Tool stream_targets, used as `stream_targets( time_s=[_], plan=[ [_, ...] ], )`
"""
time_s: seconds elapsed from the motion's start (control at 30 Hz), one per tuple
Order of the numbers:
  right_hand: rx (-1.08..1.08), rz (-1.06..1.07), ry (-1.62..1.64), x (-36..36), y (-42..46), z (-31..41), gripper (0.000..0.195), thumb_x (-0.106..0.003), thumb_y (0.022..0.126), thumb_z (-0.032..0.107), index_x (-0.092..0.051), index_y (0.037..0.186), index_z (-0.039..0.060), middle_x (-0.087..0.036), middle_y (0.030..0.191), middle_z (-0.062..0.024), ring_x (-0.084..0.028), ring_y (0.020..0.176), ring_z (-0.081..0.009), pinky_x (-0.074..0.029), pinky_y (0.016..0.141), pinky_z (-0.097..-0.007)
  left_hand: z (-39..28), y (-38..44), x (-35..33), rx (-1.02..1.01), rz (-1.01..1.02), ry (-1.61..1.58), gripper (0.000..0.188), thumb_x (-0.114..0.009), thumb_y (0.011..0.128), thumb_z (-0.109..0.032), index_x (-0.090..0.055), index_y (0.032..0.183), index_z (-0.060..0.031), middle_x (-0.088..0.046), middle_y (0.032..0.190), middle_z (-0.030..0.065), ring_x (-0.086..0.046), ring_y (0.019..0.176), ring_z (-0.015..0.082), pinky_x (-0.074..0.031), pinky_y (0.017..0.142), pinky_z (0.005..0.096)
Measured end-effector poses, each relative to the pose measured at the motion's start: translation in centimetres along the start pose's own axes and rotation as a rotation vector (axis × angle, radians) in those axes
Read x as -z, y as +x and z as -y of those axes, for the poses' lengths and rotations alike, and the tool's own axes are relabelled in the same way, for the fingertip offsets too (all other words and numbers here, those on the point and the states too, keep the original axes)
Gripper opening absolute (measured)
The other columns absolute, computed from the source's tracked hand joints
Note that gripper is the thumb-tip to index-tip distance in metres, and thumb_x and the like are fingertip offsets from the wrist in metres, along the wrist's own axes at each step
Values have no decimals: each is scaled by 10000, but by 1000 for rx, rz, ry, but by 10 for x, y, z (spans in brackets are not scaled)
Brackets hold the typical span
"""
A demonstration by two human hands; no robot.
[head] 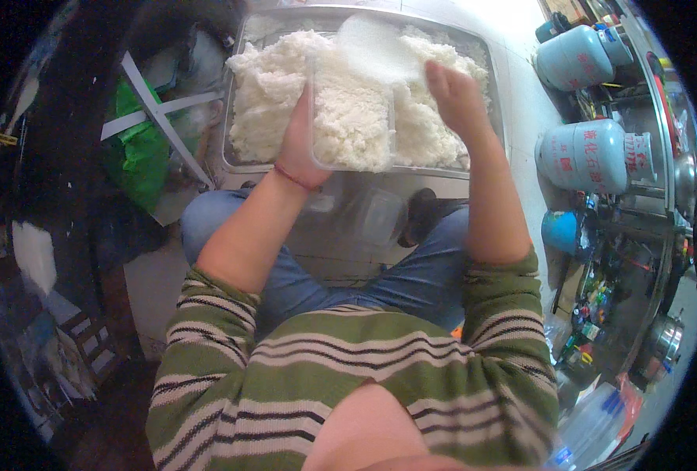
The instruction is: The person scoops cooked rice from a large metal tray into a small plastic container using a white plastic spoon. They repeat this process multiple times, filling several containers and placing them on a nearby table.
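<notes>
My left hand (302, 142) grips a clear rectangular plastic container (312, 126) from its left side. Cooked white rice (353, 126) fills much of it. In my right hand (459, 100) is a pale rice paddle (375, 48), its blade blurred and held above the container's far end. Both hands are over a large metal tray (227, 126), where mounds of cooked rice (266, 100) lie on either side of the container. The paddle's handle is mostly hidden in my fist.
Below the tray, between my knees, sits another clear plastic container (379, 216). Crossed white strips (155, 109) and a green bag (142, 159) are at left. Gas cylinders (584, 156) and a blue bucket (559, 231) stand along the right, by a metal rack (666, 135).
</notes>
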State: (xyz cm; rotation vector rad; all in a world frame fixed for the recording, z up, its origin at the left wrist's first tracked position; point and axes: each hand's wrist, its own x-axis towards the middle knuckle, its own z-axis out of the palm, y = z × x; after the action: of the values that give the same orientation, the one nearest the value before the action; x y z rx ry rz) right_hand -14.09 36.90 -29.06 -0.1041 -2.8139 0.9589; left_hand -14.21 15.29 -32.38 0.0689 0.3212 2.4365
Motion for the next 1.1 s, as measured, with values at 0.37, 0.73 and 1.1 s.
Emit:
stream_targets(
  time_s=[0.37,0.73,1.1],
  plan=[
    [-129,-80,-240,1,26,-17,520,-312,923,445,-638,947,41,-629,911,-194,-588,868,-371,-455,783,-426,12,3,-1,47,-34,63,603,-327,926,-484,-274,1357,-66,-393,1332,128,-427,1201,288,-378,996,430],
    [-433,-16,245,-14,-5,-41,517,-389,905,463,-617,833,5,-568,705,-112,-518,675,-234,-408,656,-345,-1,-2,-13,59,40,-43,602,-334,917,-492,-288,1368,-96,-373,1362,119,-396,1226,313,-331,1018,467],
    [-244,157,250,-13,-22,-6,467,-423,918,406,-630,945,-11,-634,777,-139,-575,766,-198,-440,732,-303,-14,14,-21,-83,-13,36,577,-296,926,-485,-330,1344,-88,-427,1314,122,-436,1186,294,-362,992,445]
  ],
)
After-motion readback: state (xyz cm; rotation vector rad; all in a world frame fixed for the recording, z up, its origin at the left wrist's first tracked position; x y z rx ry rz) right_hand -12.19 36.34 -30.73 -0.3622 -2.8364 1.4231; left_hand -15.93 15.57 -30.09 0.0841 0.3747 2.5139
